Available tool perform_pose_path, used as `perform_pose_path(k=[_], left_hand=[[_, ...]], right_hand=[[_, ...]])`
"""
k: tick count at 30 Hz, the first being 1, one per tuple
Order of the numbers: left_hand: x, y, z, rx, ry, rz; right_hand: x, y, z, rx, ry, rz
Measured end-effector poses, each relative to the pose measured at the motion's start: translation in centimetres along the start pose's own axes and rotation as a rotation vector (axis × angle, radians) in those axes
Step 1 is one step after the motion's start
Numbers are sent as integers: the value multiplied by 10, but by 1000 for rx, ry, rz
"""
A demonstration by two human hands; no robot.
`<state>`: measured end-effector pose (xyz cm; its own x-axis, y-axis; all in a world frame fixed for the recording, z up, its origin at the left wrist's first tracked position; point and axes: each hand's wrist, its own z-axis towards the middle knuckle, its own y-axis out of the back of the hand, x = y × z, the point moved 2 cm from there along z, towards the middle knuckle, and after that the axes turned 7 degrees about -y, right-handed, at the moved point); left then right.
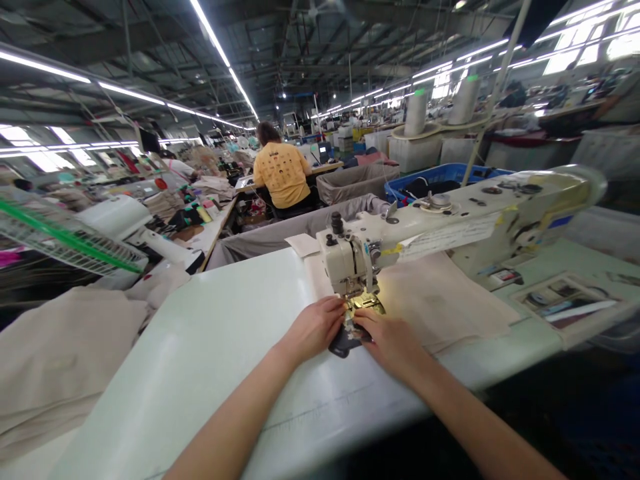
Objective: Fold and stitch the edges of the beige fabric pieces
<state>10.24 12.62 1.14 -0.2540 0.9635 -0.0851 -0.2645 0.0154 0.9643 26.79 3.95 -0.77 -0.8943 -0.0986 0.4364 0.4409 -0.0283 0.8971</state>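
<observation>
A white sewing machine [350, 257] stands on a pale green table, its head over a gold-lit metal plate [369, 301]. My left hand [316, 328] is at the left of the needle area, its fingers pressed together at the plate's edge. From the right, my right hand [387, 339] closes thumb and fingers at the front of the plate. Whatever the fingertips hold is too small and covered to make out. A dark flat piece [344, 343] lies between the hands. Beige fabric [440, 307] lies under the machine's arm, and a beige strip [314, 270] extends behind the head.
Stacked beige fabric [65, 360] lies at the left beside the table [225, 333]. A tray of small tools [570, 307] sits at the right. Behind are a grey cloth-lined bin [280, 230], a blue crate [440, 175] and a seated person in a yellow shirt [281, 173].
</observation>
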Motion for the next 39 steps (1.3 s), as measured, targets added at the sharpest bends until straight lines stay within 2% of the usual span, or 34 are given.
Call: perform_pose_path(k=[9, 14, 22, 29, 34, 39], left_hand=[[-2, -11, -7, -96, 65, -18], [1, -16, -11, -88, 83, 13], [0, -14, -7, -74, 110, 11], [0, -16, -7, -59, 149, 52], [-2, -10, -6, -21, 179, 104], [-9, 3, -9, 48, 289, 122]], right_hand=[[0, -6, -15, -23, -4, -15], [-1, -10, -15, -52, 7, -44], [0, -13, -15, -102, 5, -57], [1, -10, -16, -89, -2, -38], [0, -9, -15, -77, -12, -16], [0, -8, -16, -93, -6, 37]])
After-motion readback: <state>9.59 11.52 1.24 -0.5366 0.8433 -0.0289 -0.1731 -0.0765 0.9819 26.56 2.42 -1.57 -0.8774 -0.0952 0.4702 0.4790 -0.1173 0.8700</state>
